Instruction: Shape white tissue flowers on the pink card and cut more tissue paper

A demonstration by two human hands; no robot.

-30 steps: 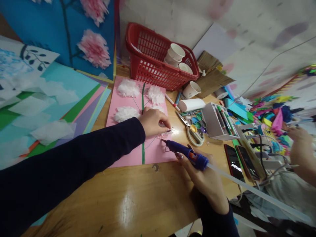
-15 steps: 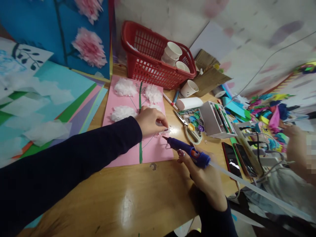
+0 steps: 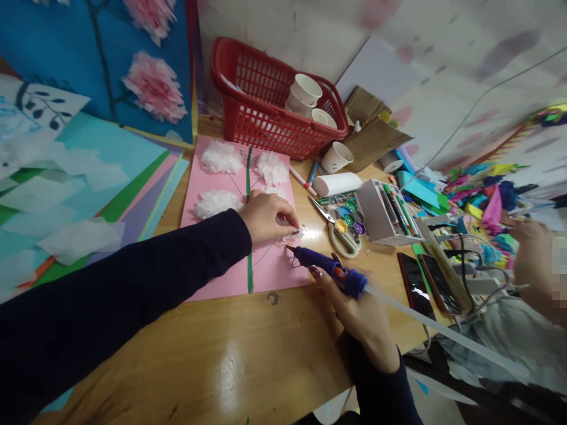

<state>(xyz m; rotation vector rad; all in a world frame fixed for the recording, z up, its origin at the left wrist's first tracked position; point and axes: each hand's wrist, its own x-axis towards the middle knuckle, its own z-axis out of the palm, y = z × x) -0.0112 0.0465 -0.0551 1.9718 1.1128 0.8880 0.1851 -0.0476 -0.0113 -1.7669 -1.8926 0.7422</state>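
Note:
My right hand (image 3: 367, 321) is wrapped round a blue hot glue gun (image 3: 328, 265) with a long translucent glue stick (image 3: 438, 327) trailing from its back. The gun's nozzle points left, close to my left fingertips. My left hand (image 3: 271, 217) is closed in a pinch over the right side of a pink sheet (image 3: 221, 271). What it pinches is too small and hidden to name; whitish, pinkish bits show by the fingertips. On the sheet a green painted stem (image 3: 250, 274) runs from top to bottom, with white tissue paper flowers (image 3: 217, 203) on both sides.
Behind the sheet stands a red basket (image 3: 266, 127) holding paper cups. To the right lie scissors (image 3: 339, 236), a paint palette (image 3: 348, 215), a white pen box (image 3: 383, 215) and phones (image 3: 416, 286). Coloured paper (image 3: 142, 200) lies left. Another person's hand (image 3: 534, 260) is at far right.
The view has shifted slightly, so everything sits a little further left. My left hand keeps its pinch over the sheet, and the glue gun's nozzle stays near its fingertips.

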